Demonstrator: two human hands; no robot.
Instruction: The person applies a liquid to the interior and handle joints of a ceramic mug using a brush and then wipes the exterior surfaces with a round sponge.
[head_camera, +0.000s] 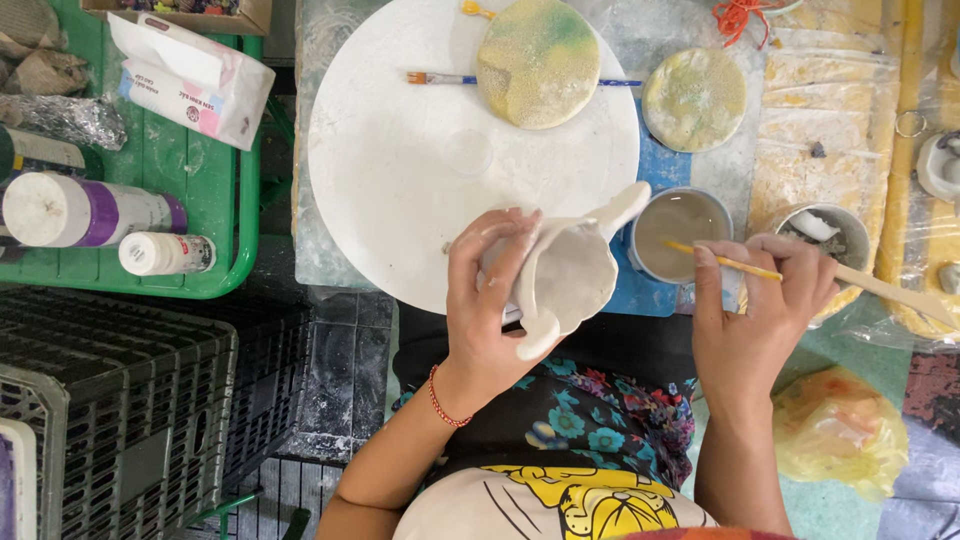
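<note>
Nearest the camera, a floral apron covers the person's lap, with both forearms reaching out over it. Left hand has its grip clenched around a white unfired clay piece, a hollow, shell-like form with a narrow spout or tail pointing up toward the cup; the fingers wrap its near side, likely to steady it and tilt the open face toward the brush. Right hand pinches a thin wooden-handled paintbrush like a pen, its tip reaching left over a small cup of beige slip, which stands just beside the clay piece, probably so the brush can load and return quickly.

Beyond them a large white round board lies on the bench, carrying a yellow-green textured disc with a blue-handled brush partly tucked under it. A second, smaller disc sits off the board to the right. Another cup near the right hand holds pale scraps.

To the left, a green tray holds a white-and-purple bottle, a smaller white bottle and a tissue packet. A dark plastic crate stands below.

The brush bristles are too small to make out, the clay piece's far side is hidden, and the yellow bag shows no contents.
</note>
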